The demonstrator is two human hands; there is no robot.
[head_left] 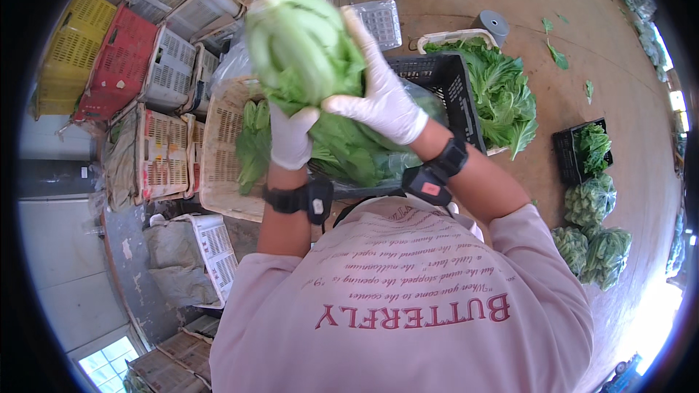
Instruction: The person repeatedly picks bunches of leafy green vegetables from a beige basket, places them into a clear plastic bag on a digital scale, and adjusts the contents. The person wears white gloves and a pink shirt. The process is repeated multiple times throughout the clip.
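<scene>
My left hand and my right hand, both in white gloves, hold up a head of leafy mustard greens. Its pale, thick stems point away from me and look blurred. The left hand is under its leafy end, and the right grips its right side. Below my hands, more green leaves lie on clear plastic in a black crate. Left of it, a beige plastic crate holds smaller leafy greens. The held head hides part of both crates.
A crate heaped with leafy greens adjoins the black crate's right side. Beyond stand a grey roll and a clear plastic tray. Stacked crates line the left. Bagged greens and a small black crate sit on the right floor.
</scene>
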